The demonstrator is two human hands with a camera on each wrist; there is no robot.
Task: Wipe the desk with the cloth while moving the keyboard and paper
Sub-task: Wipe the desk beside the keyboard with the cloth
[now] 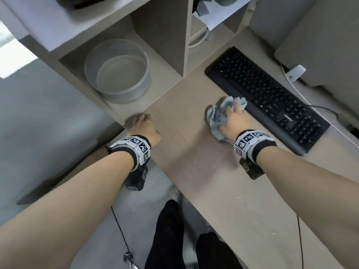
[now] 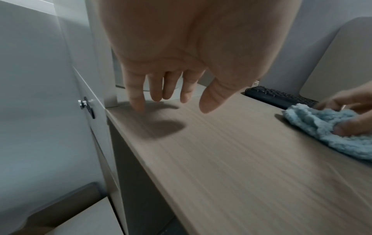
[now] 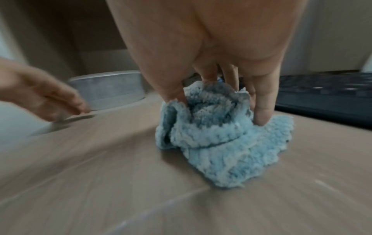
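Note:
A crumpled light blue cloth (image 1: 219, 117) (image 3: 221, 139) (image 2: 326, 128) lies on the wooden desk (image 1: 194, 162), and my right hand (image 1: 233, 121) (image 3: 217, 98) grips it with thumb and fingers dug into its folds. Just right of it lies the black keyboard (image 1: 268, 98) (image 3: 326, 97) (image 2: 279, 97), angled across the desk. My left hand (image 1: 141, 125) (image 2: 171, 101) hovers at the desk's left edge, fingers relaxed and pointing down, holding nothing; its little finger tip looks close to the surface. No paper lies on the desk surface in view.
A round metal tin (image 1: 118, 72) (image 3: 108, 90) sits in a shelf cubby behind the left hand. A monitor base (image 1: 318, 55) and a white cable (image 1: 303, 94) stand behind the keyboard. White papers (image 1: 211, 16) stick out of an upper shelf. A white cabinet (image 2: 50, 95) borders the desk's left side.

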